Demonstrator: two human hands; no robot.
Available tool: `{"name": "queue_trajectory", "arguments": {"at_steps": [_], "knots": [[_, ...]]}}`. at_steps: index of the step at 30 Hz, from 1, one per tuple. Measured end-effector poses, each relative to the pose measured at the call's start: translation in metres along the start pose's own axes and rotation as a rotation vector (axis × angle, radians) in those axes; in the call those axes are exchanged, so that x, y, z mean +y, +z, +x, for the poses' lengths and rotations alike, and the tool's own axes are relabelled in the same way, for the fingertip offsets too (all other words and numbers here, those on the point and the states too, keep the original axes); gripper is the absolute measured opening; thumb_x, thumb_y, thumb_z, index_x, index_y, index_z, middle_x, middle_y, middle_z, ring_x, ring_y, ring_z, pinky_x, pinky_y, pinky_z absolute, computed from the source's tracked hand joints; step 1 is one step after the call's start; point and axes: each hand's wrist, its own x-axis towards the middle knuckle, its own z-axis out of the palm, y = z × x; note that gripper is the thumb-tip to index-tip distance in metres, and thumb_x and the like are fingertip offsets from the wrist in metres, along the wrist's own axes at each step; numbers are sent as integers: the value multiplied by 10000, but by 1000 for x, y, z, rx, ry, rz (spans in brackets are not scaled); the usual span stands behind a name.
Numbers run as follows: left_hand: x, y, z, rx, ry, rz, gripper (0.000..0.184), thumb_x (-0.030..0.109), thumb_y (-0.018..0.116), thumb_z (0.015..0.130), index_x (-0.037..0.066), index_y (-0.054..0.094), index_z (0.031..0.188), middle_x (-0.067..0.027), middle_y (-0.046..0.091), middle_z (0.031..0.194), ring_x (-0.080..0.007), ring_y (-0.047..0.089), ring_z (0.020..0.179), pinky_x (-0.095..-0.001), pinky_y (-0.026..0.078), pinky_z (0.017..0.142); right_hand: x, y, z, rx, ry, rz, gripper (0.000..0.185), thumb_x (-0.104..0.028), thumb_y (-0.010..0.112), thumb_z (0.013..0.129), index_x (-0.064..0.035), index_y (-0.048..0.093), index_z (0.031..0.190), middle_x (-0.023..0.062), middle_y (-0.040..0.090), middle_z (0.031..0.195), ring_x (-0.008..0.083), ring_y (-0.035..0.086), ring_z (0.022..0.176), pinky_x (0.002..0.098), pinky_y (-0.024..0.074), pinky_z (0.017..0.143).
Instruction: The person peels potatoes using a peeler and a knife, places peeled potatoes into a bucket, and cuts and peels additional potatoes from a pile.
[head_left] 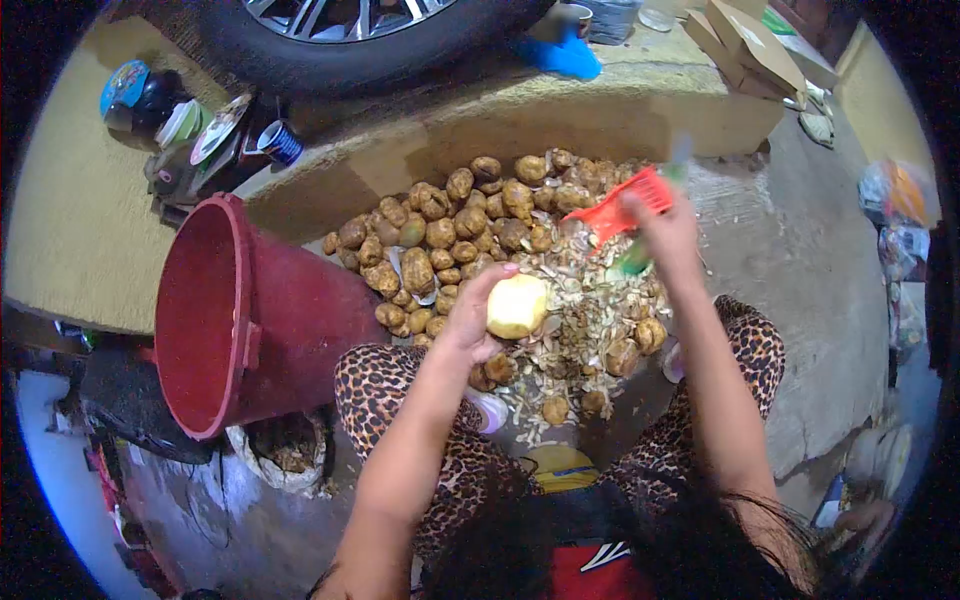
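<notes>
Clock centred on the pale peeled potato, which sits in the left hand, fingers curled around its side. At 2 o'clock the right hand grips a red slotted tool; motion blur there leaves finger placement uncertain. Red bucket at 9 o'clock, mouth turned leftward, inner wall showing. White-rimmed container at 8 o'clock, brown matter inside. Blue cup at 10 o'clock, tilted. Unpeeled potatoes heap at 11 o'clock; peelings spread at 4 o'clock.
</notes>
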Motion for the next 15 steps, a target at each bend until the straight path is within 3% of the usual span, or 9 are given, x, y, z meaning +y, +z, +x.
{"name": "queue_trajectory", "arguments": {"at_steps": [1, 3, 4, 6, 9, 10, 11, 12, 15], "knots": [[5, 0, -12, 88, 96, 19, 359, 403, 525, 808, 65, 594, 907, -99, 633, 810, -256, 631, 678, -393, 539, 570, -4, -7, 8, 94, 0, 24, 218, -131, 670, 775, -15, 569, 930, 51, 624, 834, 125, 598, 773, 268, 476, 699], [23, 3, -45, 261, 283, 61, 372, 406, 526, 812, 61, 596, 932, -105, 636, 851, -257, 636, 731, -403, 547, 612, -5, -12, 10, 51, 180, 220, 204, -100, 655, 778, -10, 562, 937, 54, 625, 834, 131, 605, 762, 271, 482, 689], [34, -3, -65, 246, 451, 64, 384, 389, 532, 813, 50, 574, 988, -113, 628, 893, -249, 632, 765, -386, 544, 639, -6, -15, 9, 33, 269, 313, 199, -84, 647, 780, -8, 559, 941, 55, 626, 835, 134, 608, 756, 272, 484, 685], [58, -31, -111, 261, 714, 27, 441, 381, 531, 810, 28, 546, 1074, -135, 611, 985, -253, 623, 836, -382, 535, 707, 1, -10, 1, -8, 194, 255, 198, -73, 645, 777, -13, 554, 942, 57, 626, 836, 137, 612, 742, 280, 493, 668], [105, -71, -182, 637, 987, 184, 382, 300, 550, 818, 50, 516, 1104, -91, 607, 934, -211, 628, 723, -252, 518, 512, 2, -9, -4, -63, 174, 206, 217, -55, 631, 780, -13, 536, 970, 57, 625, 843, 138, 612, 738, 287, 496, 670], [119, -95, -205, 755, 1027, 373, 339, 285, 565, 822, 64, 524, 1077, -91, 585, 977, -218, 614, 824, -280, 509, 525, 2, -11, -3, -64, 201, 217, 222, -52, 629, 779, -12, 533, 975, 56, 625, 845, 136, 609, 743, 284, 492, 679], [131, -106, -212, 1102, 1134, 639, 354, 312, 603, 803, 93, 520, 1069, -90, 542, 1065, -219, 571, 957, -308, 502, 563, 4, -12, -2, -67, 228, 230, 227, -48, 627, 777, -12, 530, 979, 55, 624, 847, 134, 607, 748, 281, 489, 687], [145, -134, -222, 1350, 1024, 880, 485, 355, 663, 754, 92, 507, 1130, -166, 455, 1193, -295, 470, 1104, -402, 487, 734, 4, -12, -3, -69, 233, 218, 224, -53, 625, 778, -13, 523, 974, 52, 620, 847, 132, 601, 751, 277, 482, 703], [160, -215, -231, 2002, 540, 1830, 621, 393, 705, 706, 73, 484, 1191, -258, 379, 1242, -382, 399, 1148, -467, 399, 898, 10, -12, -5, -93, 223, 144, 207, -59, 619, 783, -15, 522, 960, 58, 618, 858, 136, 603, 758, 278, 485, 702]]}}
